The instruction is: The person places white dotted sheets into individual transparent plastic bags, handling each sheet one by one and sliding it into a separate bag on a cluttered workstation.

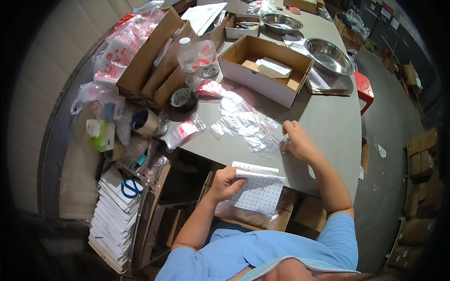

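My left hand [226, 184] is closed on a folded white paper sheet [260, 192] with rows of small printed marks. The sheet hangs over the table's near edge, above an open drawer-like box [284, 206]. To the right, my right hand [300, 142] has its thumb and fingers pinched on the edge of a small clear zip bag [282, 143]. That bag lies at the right side of a loose spread of clear zip bags [243, 117] with red seal lines. Where it ends among the others is hard to make out.
An open cardboard box [295, 93] holding papers stands beyond the bags. Steel bowls [330, 54] sit at the far right. On the left are tape rolls [144, 122], a bottle [187, 57] and a bagged packet [186, 131]. Blue scissors [131, 188] rest on stacked printed sheets [115, 220].
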### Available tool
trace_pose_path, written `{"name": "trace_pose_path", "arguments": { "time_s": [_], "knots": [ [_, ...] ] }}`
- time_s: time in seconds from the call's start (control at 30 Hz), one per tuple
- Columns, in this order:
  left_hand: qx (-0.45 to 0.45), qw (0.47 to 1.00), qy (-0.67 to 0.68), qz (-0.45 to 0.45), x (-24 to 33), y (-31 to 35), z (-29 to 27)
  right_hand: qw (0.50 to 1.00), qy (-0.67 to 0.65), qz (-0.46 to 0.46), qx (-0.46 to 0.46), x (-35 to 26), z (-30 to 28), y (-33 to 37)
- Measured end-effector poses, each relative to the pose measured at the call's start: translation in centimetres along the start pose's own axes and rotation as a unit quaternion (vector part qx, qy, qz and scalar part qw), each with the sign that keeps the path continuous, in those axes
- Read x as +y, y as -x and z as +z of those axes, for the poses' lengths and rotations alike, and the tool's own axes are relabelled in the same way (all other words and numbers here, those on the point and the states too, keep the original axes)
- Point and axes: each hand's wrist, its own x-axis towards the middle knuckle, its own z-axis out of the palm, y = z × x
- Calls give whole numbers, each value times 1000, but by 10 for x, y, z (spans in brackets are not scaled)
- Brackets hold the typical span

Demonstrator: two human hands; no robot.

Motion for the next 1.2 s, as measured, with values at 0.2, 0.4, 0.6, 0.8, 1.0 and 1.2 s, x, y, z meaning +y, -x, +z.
{"name": "trace_pose_path", "arguments": {
  "time_s": [0.2,0.4,0.6,0.8,1.0,1.2],
  "knots": [
    [-49,999,-15,17,7,-23,-7,992,-77,-34,-93,-12,-4,-14],
    [-64,997,-8,36,-20,-37,2,998,-19,-57,-8,-3,21,-16],
    [-56,997,58,3,-19,-35,0,996,59,-65,-34,10,-1,-14],
    [-73,995,65,-19,-27,-34,0,995,15,-88,-36,-2,24,-22],
    [-65,998,11,10,-26,-34,1,999,-21,-29,-3,-22,7,-16],
    [-75,994,-6,82,-21,-36,3,964,-223,-119,-83,-50,23,2]
  ]
}}
